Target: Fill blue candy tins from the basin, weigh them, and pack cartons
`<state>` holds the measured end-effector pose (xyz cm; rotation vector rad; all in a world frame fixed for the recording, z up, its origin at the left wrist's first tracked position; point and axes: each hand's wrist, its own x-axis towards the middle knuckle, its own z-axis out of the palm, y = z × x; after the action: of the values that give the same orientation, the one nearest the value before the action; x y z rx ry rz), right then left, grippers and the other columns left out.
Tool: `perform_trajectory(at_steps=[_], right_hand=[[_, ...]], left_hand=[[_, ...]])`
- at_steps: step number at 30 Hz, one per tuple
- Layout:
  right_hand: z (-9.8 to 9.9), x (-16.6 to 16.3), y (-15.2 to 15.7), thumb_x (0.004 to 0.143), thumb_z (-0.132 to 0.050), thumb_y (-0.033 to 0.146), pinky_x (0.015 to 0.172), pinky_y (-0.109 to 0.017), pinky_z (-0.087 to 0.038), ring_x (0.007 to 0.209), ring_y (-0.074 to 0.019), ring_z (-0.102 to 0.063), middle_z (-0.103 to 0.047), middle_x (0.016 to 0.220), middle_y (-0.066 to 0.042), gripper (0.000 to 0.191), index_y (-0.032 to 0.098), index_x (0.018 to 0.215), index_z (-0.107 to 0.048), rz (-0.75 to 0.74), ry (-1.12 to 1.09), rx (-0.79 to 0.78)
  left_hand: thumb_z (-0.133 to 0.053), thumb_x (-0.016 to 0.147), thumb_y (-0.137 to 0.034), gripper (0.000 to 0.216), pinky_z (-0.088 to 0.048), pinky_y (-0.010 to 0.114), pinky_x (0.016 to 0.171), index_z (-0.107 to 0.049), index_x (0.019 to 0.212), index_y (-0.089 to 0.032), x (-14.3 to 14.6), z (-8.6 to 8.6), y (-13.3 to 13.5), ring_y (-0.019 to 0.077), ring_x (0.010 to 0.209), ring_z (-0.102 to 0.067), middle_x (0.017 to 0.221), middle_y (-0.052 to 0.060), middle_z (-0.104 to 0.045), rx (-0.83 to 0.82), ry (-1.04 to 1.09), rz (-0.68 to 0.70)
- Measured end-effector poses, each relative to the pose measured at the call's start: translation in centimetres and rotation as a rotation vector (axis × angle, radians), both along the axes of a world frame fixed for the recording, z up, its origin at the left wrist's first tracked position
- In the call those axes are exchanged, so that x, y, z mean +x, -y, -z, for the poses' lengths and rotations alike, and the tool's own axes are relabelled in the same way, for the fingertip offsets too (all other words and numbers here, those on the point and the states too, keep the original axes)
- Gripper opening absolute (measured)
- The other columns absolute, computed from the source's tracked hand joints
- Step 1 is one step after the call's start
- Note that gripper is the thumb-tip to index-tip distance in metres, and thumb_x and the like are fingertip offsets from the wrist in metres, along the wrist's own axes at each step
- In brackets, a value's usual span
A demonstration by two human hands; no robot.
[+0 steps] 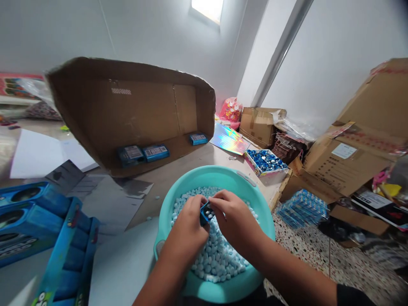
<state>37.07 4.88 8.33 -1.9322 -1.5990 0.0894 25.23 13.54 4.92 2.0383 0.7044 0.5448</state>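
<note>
A teal plastic basin [229, 176] sits at the table's near edge, filled with many small pale blue pellets [219, 255]. Both my hands hover over the pellets and meet on a small blue box [206, 212]. My left hand [188, 227] grips the box from the left with fingers curled. My right hand [234, 216] pinches its right end, fingertips closed at the box's opening. Most of the box is hidden between my fingers.
A big open cardboard carton [127, 110] lies on its side behind the basin, with three small blue boxes [155, 152] inside. Blue display packs [41, 221] lie at left. A tray of blue pieces [266, 161] stands at right; cardboard boxes [347, 161] crowd the floor.
</note>
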Motion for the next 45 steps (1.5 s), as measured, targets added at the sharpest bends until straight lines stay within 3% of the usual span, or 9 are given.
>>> perform_trajectory(at_steps=[9, 12, 16, 19, 21, 27, 30, 37, 45], right_hand=[[-0.5, 0.2, -0.9, 0.089, -0.066, 0.026, 0.076, -0.03, -0.056, 0.091, -0.018, -0.069, -0.073, 0.098, -0.006, 0.012, 0.02, 0.097, -0.073, -0.109, -0.621, 0.179], [-1.2, 2.0, -0.3, 0.093, -0.057, 0.029, 0.085, -0.036, -0.056, 0.097, -0.0202, -0.069, -0.072, 0.103, -0.008, 0.019, 0.02, 0.103, -0.071, -0.005, -0.538, 0.188], [-1.1, 2.8, 2.4, 0.093, -0.056, 0.044, 0.104, -0.058, -0.044, 0.122, -0.0367, -0.058, -0.063, 0.13, -0.023, 0.049, 0.01, 0.127, -0.064, 0.071, -0.149, -0.275], [1.0, 1.4, 4.0, 0.079, -0.068, 0.062, 0.115, -0.064, -0.028, 0.145, -0.0462, -0.026, -0.027, 0.156, -0.03, 0.099, 0.002, 0.151, -0.036, -0.194, -0.054, -0.593], [2.8, 1.0, 3.9, 0.08, -0.067, 0.063, 0.118, -0.062, -0.023, 0.148, -0.0436, -0.018, -0.018, 0.158, -0.029, 0.106, 0.0, 0.154, -0.025, -0.326, -0.012, -0.646], [5.9, 5.7, -0.5, 0.082, -0.072, 0.05, 0.117, -0.055, -0.027, 0.143, -0.0391, -0.033, -0.036, 0.153, -0.029, 0.088, 0.002, 0.147, -0.04, -0.224, 0.056, -0.541], [6.5, 6.6, -2.4, 0.097, -0.049, 0.05, 0.111, -0.051, -0.037, 0.133, -0.0332, -0.048, -0.051, 0.142, -0.024, 0.062, 0.007, 0.141, -0.049, -0.103, -0.088, -0.439], [7.5, 1.2, -2.9, 0.078, -0.073, 0.042, 0.104, -0.038, -0.045, 0.117, -0.027, -0.059, -0.064, 0.126, -0.009, 0.05, 0.021, 0.123, -0.065, -0.232, -0.287, -0.271], [7.0, -2.0, -1.4, 0.064, -0.082, 0.032, 0.094, -0.038, -0.05, 0.103, -0.0292, -0.066, -0.073, 0.108, -0.005, 0.051, 0.02, 0.112, -0.071, -0.123, -0.803, -0.184]], left_hand=[[-0.054, 0.076, -0.01, 0.033, -0.045, 0.04, 0.088, -0.056, 0.107, -0.022, -0.4, -0.5, -0.2, 0.0269, 0.104, -0.058, 0.108, 0.007, -0.062, 0.034, -0.066, -0.06], [-0.056, 0.076, -0.01, 0.037, -0.045, 0.042, 0.093, -0.056, 0.111, -0.022, -0.5, -1.0, -0.1, 0.0276, 0.109, -0.058, 0.113, 0.007, -0.062, 0.022, -0.078, -0.088], [-0.057, 0.078, -0.013, 0.035, -0.047, 0.041, 0.091, -0.055, 0.112, -0.022, -0.4, -1.1, 0.0, 0.0268, 0.105, -0.06, 0.112, 0.007, -0.062, -0.022, -0.051, -0.206], [-0.058, 0.08, -0.016, 0.034, -0.047, 0.041, 0.092, -0.055, 0.113, -0.022, -0.3, -1.0, -0.2, 0.0255, 0.104, -0.06, 0.109, 0.006, -0.062, -0.028, 0.029, -0.291], [-0.06, 0.08, -0.018, 0.032, -0.047, 0.041, 0.093, -0.055, 0.111, -0.022, -0.4, -0.9, -0.3, 0.0249, 0.103, -0.06, 0.107, 0.006, -0.063, -0.004, 0.09, -0.346], [-0.067, 0.078, -0.024, 0.033, -0.049, 0.04, 0.091, -0.055, 0.109, -0.022, -0.8, -1.1, -0.2, 0.0244, 0.099, -0.062, 0.105, 0.006, -0.063, 0.007, 0.21, -0.462], [-0.068, 0.078, -0.027, 0.036, -0.049, 0.041, 0.093, -0.054, 0.111, -0.022, -0.8, -1.3, -0.3, 0.0256, 0.101, -0.063, 0.107, 0.007, -0.063, -0.04, 0.239, -0.482], [-0.066, 0.077, -0.022, 0.033, -0.05, 0.038, 0.09, -0.056, 0.108, -0.022, -0.3, -0.8, -0.7, 0.0229, 0.098, -0.063, 0.105, 0.005, -0.063, -0.051, 0.231, -0.463], [-0.061, 0.08, -0.021, 0.03, -0.049, 0.038, 0.09, -0.055, 0.11, -0.022, 0.0, -0.8, -0.6, 0.0244, 0.103, -0.059, 0.107, 0.006, -0.06, 0.09, 0.163, -0.426]])
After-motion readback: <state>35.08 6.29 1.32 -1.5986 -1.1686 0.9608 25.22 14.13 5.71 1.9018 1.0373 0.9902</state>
